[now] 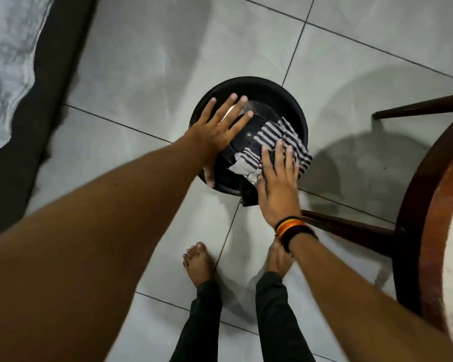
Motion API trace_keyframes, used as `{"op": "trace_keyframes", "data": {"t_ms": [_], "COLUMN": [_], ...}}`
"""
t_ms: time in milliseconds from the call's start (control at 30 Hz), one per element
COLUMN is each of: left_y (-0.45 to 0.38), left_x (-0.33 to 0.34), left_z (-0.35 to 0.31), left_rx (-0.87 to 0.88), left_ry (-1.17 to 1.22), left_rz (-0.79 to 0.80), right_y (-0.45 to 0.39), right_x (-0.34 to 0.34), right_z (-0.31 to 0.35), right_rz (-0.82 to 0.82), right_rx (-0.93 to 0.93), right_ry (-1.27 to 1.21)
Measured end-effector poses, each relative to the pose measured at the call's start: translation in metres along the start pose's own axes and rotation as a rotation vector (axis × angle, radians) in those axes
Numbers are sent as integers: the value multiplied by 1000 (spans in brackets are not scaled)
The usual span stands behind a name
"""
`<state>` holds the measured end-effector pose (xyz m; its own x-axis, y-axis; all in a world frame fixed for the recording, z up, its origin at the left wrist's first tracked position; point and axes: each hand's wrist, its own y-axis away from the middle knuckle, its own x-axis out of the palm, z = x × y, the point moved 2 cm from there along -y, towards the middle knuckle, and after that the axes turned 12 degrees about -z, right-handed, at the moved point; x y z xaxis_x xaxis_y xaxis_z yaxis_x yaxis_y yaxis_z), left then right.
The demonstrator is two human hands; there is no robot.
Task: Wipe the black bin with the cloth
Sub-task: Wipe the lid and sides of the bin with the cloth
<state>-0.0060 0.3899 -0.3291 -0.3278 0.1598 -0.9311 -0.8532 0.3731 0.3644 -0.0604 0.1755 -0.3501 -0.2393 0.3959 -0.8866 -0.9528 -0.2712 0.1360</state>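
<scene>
On the grey tiled floor (147, 61), the left hand (220, 126) lies spread flat on the round black plastic bin (259, 87) at nine o'clock, while the right hand (277, 184), fingers spread, presses the striped black-and-white cloth (280, 137) onto it at four o'clock.

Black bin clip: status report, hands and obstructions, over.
Left hand flat on black bin lid, steadying. Right hand pressing striped cloth on bin top. Wooden chair leg near right wrist.
</scene>
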Motion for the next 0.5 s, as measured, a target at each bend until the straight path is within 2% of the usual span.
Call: {"op": "trace_keyframes", "data": {"t_ms": [67, 100, 133, 200, 233, 300, 433, 500], "left_y": [-7, -7, -5, -6, -8, -9, -14, -13], "left_x": [4, 4, 4, 5, 6, 4, 0, 0], "left_z": [-5, -6, -5, -4, -3, -6, -4, -4], "left_rx": [-22, -19, -31, -64, -58, -48, -55, -74], "left_ry": [9, 13, 14, -2, 1, 25, -9, 7], "left_rz": [6, 1, -9, -41, -37, 11, 84, 95], "right_y": [23, 38, 53, 72, 69, 45, -32, -80], "right_x": [14, 23, 32, 47, 50, 45, 16, 2], "right_z": [23, 38, 53, 74, 72, 52, 10, 9], "right_rz": [-71, -76, -56, 18, 43, 37, -104, -106], "right_rx": [262, 327, 308, 125, 56, 34, 273, 372], "right_ry": [-78, -77, -55, 16, 22, 22, -11, -40]}}
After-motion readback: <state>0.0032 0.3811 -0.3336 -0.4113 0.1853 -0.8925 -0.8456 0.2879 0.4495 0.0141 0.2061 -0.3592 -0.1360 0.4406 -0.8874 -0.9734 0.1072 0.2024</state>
